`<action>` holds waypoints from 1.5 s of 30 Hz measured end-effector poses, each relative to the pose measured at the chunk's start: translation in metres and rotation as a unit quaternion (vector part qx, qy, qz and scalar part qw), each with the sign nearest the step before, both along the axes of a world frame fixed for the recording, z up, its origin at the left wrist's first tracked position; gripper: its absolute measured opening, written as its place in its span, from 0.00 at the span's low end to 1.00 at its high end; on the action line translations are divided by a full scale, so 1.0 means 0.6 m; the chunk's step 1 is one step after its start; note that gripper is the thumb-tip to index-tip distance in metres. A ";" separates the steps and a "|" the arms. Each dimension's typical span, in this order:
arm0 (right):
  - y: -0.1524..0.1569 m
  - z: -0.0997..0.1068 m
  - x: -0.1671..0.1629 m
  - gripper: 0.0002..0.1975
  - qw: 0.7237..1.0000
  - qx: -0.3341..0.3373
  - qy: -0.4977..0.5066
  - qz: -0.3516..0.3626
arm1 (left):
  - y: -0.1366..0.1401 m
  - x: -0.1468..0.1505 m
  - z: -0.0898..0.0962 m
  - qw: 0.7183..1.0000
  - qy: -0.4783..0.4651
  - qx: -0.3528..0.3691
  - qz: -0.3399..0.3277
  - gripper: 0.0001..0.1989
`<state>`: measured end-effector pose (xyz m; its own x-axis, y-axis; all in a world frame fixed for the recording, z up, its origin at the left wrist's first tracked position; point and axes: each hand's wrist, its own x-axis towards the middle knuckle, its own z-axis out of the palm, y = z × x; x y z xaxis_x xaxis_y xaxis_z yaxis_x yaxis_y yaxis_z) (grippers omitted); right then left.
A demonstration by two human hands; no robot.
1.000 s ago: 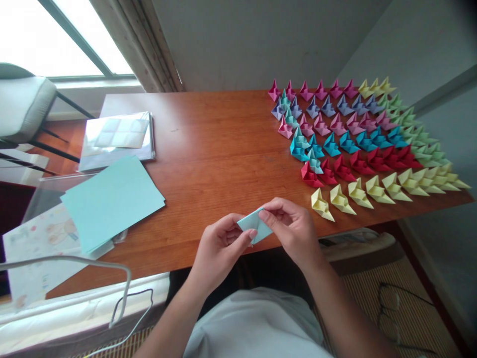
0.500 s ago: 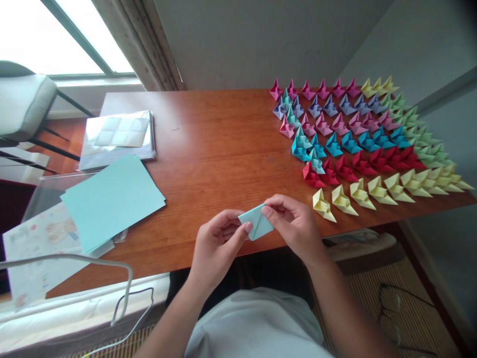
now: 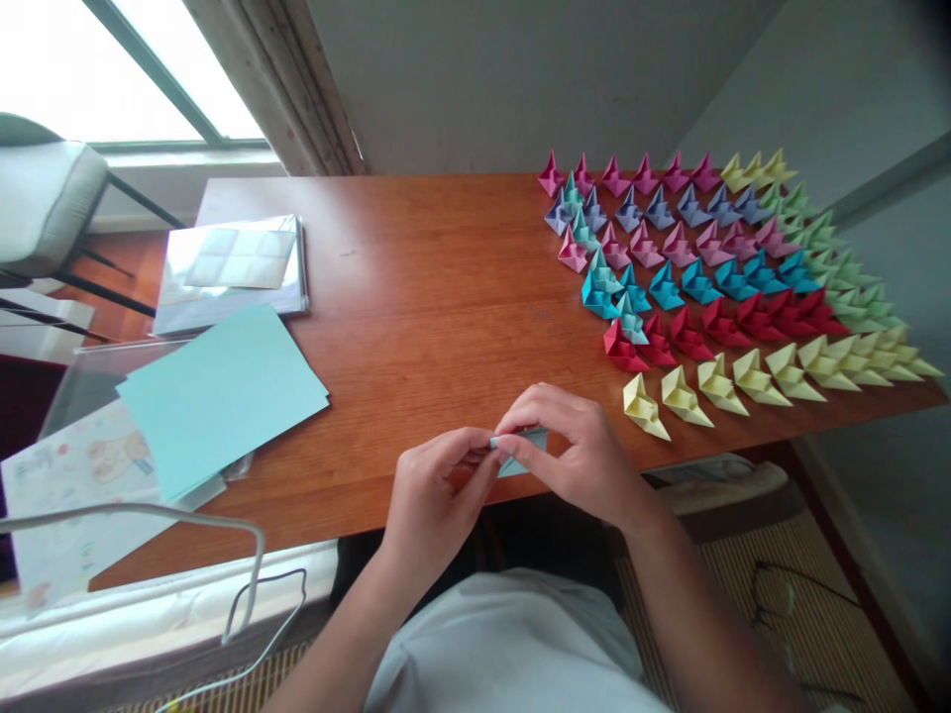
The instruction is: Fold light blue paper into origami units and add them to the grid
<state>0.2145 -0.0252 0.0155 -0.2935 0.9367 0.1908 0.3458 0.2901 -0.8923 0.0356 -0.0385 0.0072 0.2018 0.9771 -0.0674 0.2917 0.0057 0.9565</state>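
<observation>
A small folded piece of light blue paper (image 3: 520, 463) is pinched between my hands at the table's front edge. My left hand (image 3: 444, 487) grips its left corner between thumb and forefinger. Reaching across from the other side, my right hand (image 3: 569, 448) presses thumb and fingers on the same corner and covers much of the paper. To the right, rows of folded paper boats stand on the table, with a yellow boat (image 3: 645, 408) closest to my right hand and a red boat (image 3: 624, 347) behind it.
On the left of the wooden table (image 3: 416, 297) lie light blue paper sheets (image 3: 230, 396), over a printed sheet (image 3: 66, 495). Behind them is a clear-covered pack (image 3: 238, 272). A white cable (image 3: 185, 509) loops at the lower left. A chair (image 3: 45, 208) stands beyond.
My right hand has moved left over the paper, its fingers now meeting my left fingertips at the left corner. The paper has tilted and is more covered.
</observation>
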 end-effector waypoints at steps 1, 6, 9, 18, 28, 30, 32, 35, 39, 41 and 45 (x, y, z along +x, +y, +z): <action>0.001 0.000 0.000 0.03 1.000 0.002 -0.006 0.005 | 0.000 0.000 0.000 1.000 0.005 0.007 -0.003 0.04; 0.002 -0.005 -0.004 0.06 0.999 0.020 -0.048 -0.015 | -0.001 0.000 -0.003 0.996 -0.045 -0.067 -0.034 0.03; 0.000 -0.007 -0.010 0.08 0.997 0.022 -0.067 -0.040 | 0.001 -0.003 -0.008 0.986 -0.072 -0.133 -0.068 0.06; 0.004 -0.002 -0.016 0.04 0.999 0.001 0.007 -0.040 | 0.010 -0.006 -0.010 0.970 -0.163 -0.181 -0.015 0.14; -0.020 -0.032 -0.016 0.12 0.986 -0.062 0.078 -0.135 | 0.014 0.001 -0.004 0.949 -0.231 -0.184 0.112 0.12; -0.020 -0.031 -0.016 0.09 0.989 -0.033 0.043 -0.138 | 0.012 0.003 -0.003 0.949 -0.233 -0.186 0.107 0.12; -0.019 -0.029 -0.016 0.08 0.989 -0.009 0.018 -0.145 | 0.012 0.004 -0.001 0.952 -0.226 -0.185 0.094 0.12; -0.016 -0.027 -0.013 0.08 0.988 0.013 -0.010 -0.151 | 0.013 0.000 0.002 0.961 -0.198 -0.183 0.064 0.11; -0.015 -0.023 -0.007 0.09 0.985 0.044 -0.050 -0.157 | 0.017 -0.008 0.003 0.968 -0.165 -0.189 0.020 0.11; -0.015 -0.021 -0.004 0.09 0.987 0.045 -0.054 -0.147 | 0.018 -0.010 0.003 0.966 -0.164 -0.198 0.012 0.11; -0.012 -0.022 -0.003 0.08 0.991 -0.009 -0.005 -0.133 | 0.017 -0.006 0.001 0.962 -0.169 -0.212 0.024 0.11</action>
<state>0.2129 -0.0323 0.0025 -0.0376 0.9845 0.1714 0.4161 0.1714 -0.8930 0.0323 -0.0283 0.0076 0.2378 0.8847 -0.4009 -0.0469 0.4227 0.9051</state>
